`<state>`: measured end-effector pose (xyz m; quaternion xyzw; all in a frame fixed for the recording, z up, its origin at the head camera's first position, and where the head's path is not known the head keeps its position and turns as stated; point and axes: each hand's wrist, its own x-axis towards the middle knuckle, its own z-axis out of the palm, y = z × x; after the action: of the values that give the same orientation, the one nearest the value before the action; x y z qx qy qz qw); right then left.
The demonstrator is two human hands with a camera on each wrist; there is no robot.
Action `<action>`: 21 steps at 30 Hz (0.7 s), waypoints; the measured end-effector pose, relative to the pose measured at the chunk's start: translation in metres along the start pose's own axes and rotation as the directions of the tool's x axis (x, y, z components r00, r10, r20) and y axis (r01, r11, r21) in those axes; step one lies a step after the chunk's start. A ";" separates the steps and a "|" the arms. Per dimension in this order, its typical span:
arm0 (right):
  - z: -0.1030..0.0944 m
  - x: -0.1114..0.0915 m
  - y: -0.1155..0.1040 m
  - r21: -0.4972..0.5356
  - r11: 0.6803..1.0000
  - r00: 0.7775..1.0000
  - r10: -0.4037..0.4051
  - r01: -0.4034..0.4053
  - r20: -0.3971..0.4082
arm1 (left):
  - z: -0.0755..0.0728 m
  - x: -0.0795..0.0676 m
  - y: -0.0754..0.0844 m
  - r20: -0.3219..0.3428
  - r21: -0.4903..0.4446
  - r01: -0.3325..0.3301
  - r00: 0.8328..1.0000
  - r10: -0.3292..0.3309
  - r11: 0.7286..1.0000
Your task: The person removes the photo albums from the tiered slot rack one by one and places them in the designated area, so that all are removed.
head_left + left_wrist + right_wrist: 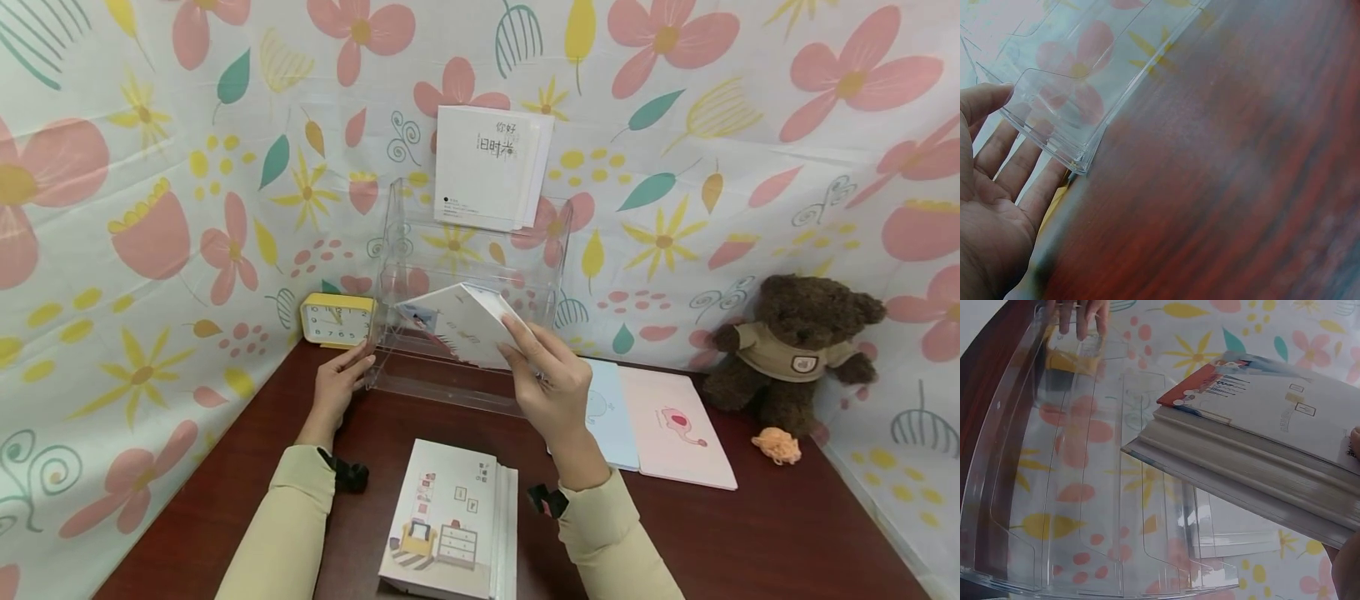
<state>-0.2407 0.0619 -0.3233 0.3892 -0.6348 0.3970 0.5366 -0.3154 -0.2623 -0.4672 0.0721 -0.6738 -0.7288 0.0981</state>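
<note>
A clear plastic tiered rack [468, 392] stands on the table against the floral cloth. My left hand [341, 387] grips its left side edge, the thumb [988, 100] on one side and the fingers [1019, 165] seen through the clear panel. In front of the rack, my right hand [551, 379] holds up a tilted bundle of white-covered books [465, 329], thumb on one cover and fingers on the other. Their page edges [1235, 462] show in the right wrist view; how many there are I cannot tell. White books [487, 167] stand in the rack's top tier.
A stack of white books [450, 517] lies near me on the dark red table [360, 492]. A yellow clock [337, 321] stands left of the rack. At right are a blue notebook [611, 417], a pink notebook [675, 425], a brown teddy bear [798, 350] and an orange scrunchie [776, 446].
</note>
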 end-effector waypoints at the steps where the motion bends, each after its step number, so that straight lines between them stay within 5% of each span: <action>1: 0.000 0.000 0.000 0.009 1.000 1.000 0.005 -0.005 0.001 | 0.000 0.000 0.000 0.000 -0.004 -0.001 1.000 0.001 1.000; 21: -0.028 0.004 -0.007 0.098 0.995 1.000 -0.019 0.017 0.019 | -0.002 0.000 0.001 0.012 0.018 0.000 1.000 0.000 1.000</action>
<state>-0.2240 0.0852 -0.3158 0.4247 -0.6163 0.4188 0.5142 -0.3151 -0.2638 -0.4663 0.0689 -0.6811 -0.7230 0.0933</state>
